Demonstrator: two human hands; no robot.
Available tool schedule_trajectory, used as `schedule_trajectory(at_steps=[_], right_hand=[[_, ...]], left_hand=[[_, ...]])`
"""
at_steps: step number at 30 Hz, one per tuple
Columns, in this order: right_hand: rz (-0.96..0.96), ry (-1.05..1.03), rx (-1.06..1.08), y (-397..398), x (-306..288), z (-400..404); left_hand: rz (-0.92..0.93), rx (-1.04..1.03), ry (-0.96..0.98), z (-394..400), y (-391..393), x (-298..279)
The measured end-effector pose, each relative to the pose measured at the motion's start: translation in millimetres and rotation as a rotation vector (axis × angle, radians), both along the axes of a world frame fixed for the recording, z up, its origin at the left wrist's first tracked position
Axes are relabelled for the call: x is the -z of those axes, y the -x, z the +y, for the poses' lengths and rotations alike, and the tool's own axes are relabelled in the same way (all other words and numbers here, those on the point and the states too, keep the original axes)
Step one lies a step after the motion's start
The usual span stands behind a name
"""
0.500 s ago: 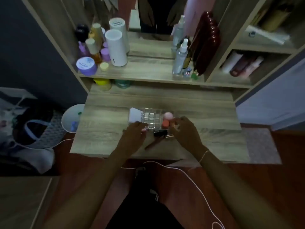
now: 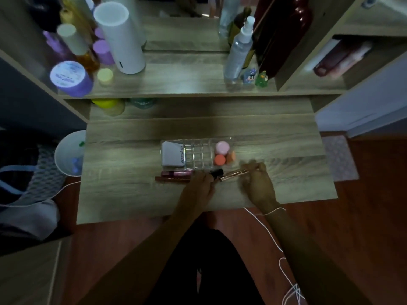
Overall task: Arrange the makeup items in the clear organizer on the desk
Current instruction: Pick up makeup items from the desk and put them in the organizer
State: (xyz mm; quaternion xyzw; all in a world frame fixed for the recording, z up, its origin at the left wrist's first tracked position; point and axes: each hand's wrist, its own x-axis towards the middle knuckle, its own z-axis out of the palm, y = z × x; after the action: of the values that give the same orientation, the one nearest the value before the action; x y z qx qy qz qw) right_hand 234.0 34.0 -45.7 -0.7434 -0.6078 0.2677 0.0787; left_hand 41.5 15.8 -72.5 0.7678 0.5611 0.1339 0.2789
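The clear organizer [image 2: 199, 154] sits mid-desk. A white compact [image 2: 172, 154] lies in its left section; a pink-lidded jar [image 2: 222, 147], an orange-lidded jar [image 2: 219, 160] and an orange sponge [image 2: 230, 156] fill its right end. In front of it lie two dark red tubes [image 2: 174, 176] and a black-capped item [image 2: 217, 172]. My left hand [image 2: 199, 188] rests on the desk with its fingers by the black-capped item. My right hand [image 2: 257, 181] pinches the end of a rose-gold stick [image 2: 233, 174], blurred by motion.
The wooden desk [image 2: 132, 164] has a raised shelf behind with a white cylinder [image 2: 120, 38], purple jars [image 2: 70, 78], a spray bottle [image 2: 239, 51] and small figures [image 2: 250, 77]. A white bin [image 2: 69, 154] stands left of the desk. A white cord [image 2: 271, 234] hangs near my right wrist.
Both hands have drawn back from the organizer to the desk in front of it. My right hand now grips the rose-gold stick. The camera has moved closer.
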Motion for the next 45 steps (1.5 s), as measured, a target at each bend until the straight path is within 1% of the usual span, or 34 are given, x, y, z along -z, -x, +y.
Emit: schedule_trajectory(at_steps=[2,6,8,12,16,20,22,25,28,31,33,37,41,45], right_hand=[[-0.008,-0.001,0.009,-5.2,6.6,1.4],[0.061,0.02,0.11,-14.9,17.9,7.4],[0.057,-0.008,0.054,-21.0,22.2,9.8],[0.077,-0.057,-0.04,-34.2,23.6,8.9],[0.109,-0.049,-0.13,-46.1,24.5,11.6],[0.225,-0.009,-0.242,-61.7,15.6,14.6],[0.352,0.02,-0.192,-66.6,1.4,15.2],[0.477,0.07,-0.111,-66.1,-20.2,17.6],[0.587,0.082,-0.051,-50.4,-40.2,23.7],[0.641,-0.005,-0.039,-24.2,-58.0,34.9],[0.62,-0.097,-0.018,-4.0,-66.0,46.6],[0.453,-0.23,-0.051,30.9,-70.2,74.8],[0.338,-0.227,-0.151,52.8,-65.1,90.7],[0.286,-0.188,-0.194,63.8,-54.9,90.5]], left_hand=[[0.031,0.014,0.024,1.6,-2.2,2.6],[0.07,0.016,0.051,5.9,-4.5,3.7],[0.062,0.015,0.055,6.9,-5.9,3.6],[0.077,0.028,0.128,8.7,-10.6,3.9],[0.057,0.022,0.111,7.1,-11.6,1.4],[-0.001,0.025,0.098,-0.2,-7.1,-7.0],[-0.052,-0.009,0.08,-2.3,-1.6,-13.7],[-0.125,-0.069,-0.025,1.0,8.2,-28.1],[-0.171,-0.233,-0.09,11.7,19.1,-40.5],[-0.214,-0.388,-0.131,27.9,29.8,-43.9],[-0.219,-0.484,-0.174,42.1,35.8,-45.8],[-0.244,-0.595,-0.25,64.4,39.5,-47.1],[-0.342,-0.661,-0.183,75.9,39.8,-45.6],[-0.341,-0.594,-0.182,81.7,37.2,-42.1]])
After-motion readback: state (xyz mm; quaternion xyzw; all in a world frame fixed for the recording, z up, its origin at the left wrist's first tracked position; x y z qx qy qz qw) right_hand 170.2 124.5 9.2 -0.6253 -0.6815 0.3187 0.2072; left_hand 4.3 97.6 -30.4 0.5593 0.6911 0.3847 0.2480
